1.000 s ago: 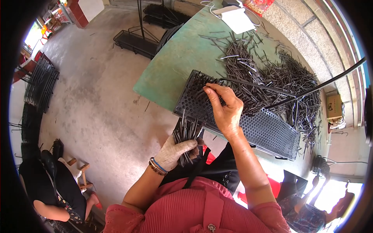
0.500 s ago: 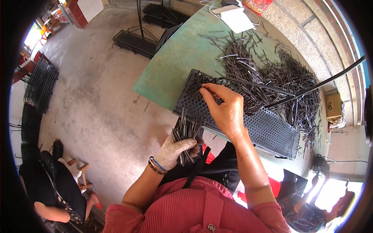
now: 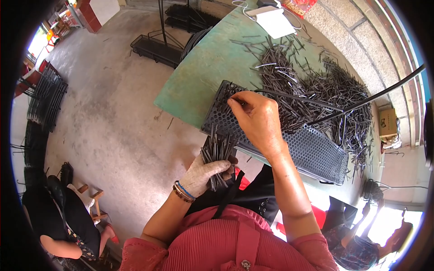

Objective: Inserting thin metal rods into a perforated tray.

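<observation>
My left hand (image 3: pixel 199 174), in a pale work glove, is closed round a bundle of thin dark strips (image 3: pixel 217 156) that fan out upward. Just beyond it lies a long black perforated metal tray (image 3: pixel 316 149), slanting across the table's near edge. Strips stand thickly in the holes toward the tray's left end. My bare right hand (image 3: pixel 260 119) is over that end with thumb and forefinger pinched together. What the fingertips hold is too small and hidden to make out. The hand covers part of the tray.
A large heap of loose dark strips (image 3: pixel 312 86) covers much of the green table (image 3: pixel 194 77). A black rod (image 3: pixel 384 92) reaches across the tray from the right. A white sheet (image 3: pixel 275 22) lies at the back. Other people (image 3: pixel 68 217) sit at lower left and lower right.
My right hand has shifted slightly left over the tray, its fingers more curled and the back of the hand turned further up. My left hand with the bundle has hardly moved.
</observation>
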A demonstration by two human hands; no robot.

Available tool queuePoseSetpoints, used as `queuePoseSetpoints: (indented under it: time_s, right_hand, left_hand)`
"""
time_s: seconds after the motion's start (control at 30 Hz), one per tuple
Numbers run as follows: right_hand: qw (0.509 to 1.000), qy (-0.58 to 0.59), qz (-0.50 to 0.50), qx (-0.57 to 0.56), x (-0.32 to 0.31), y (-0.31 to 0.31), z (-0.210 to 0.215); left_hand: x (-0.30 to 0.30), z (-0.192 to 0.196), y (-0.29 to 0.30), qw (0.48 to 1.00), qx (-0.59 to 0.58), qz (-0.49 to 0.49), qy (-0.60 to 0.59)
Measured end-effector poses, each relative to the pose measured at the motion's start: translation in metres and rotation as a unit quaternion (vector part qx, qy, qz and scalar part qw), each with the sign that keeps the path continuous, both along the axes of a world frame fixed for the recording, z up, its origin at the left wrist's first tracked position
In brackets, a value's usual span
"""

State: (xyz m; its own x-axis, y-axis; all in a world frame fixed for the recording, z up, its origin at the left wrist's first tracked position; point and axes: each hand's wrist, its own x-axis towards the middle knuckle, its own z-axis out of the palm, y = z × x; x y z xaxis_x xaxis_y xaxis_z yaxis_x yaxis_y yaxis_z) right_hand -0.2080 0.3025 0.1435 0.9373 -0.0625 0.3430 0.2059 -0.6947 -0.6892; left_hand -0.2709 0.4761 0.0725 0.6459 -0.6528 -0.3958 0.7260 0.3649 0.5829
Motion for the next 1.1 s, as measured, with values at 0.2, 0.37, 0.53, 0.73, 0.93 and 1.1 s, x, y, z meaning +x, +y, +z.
queuePoseSetpoints:
  time_s: [0.2,0.37,0.53,0.73,0.93,1.1]
  right_hand:
    - [1.000,-0.004,0.009,0.006,0.001,-0.001,0.003]
    - [1.000,0.004,0.019,-0.011,0.000,-0.004,0.008]
    - [0.999,0.010,0.028,-0.029,0.000,-0.004,0.009]
    - [0.994,-0.017,-0.010,0.104,0.001,-0.010,-0.003]
    - [0.995,-0.031,-0.004,0.096,-0.002,-0.014,-0.013]
    - [0.993,-0.006,-0.006,0.120,-0.005,-0.013,-0.014]
  left_hand:
    - [-0.001,0.000,0.000,1.000,0.015,0.011,0.009]
    - [0.001,0.006,-0.002,0.999,0.024,0.021,0.024]
    - [-0.001,0.000,0.001,1.000,0.021,0.000,0.023]
    - [-0.002,0.005,-0.003,0.999,-0.012,0.008,0.048]
    - [-0.004,-0.002,-0.006,0.999,0.019,0.034,0.037]
    - [-0.001,0.003,-0.006,0.997,0.029,0.020,0.069]
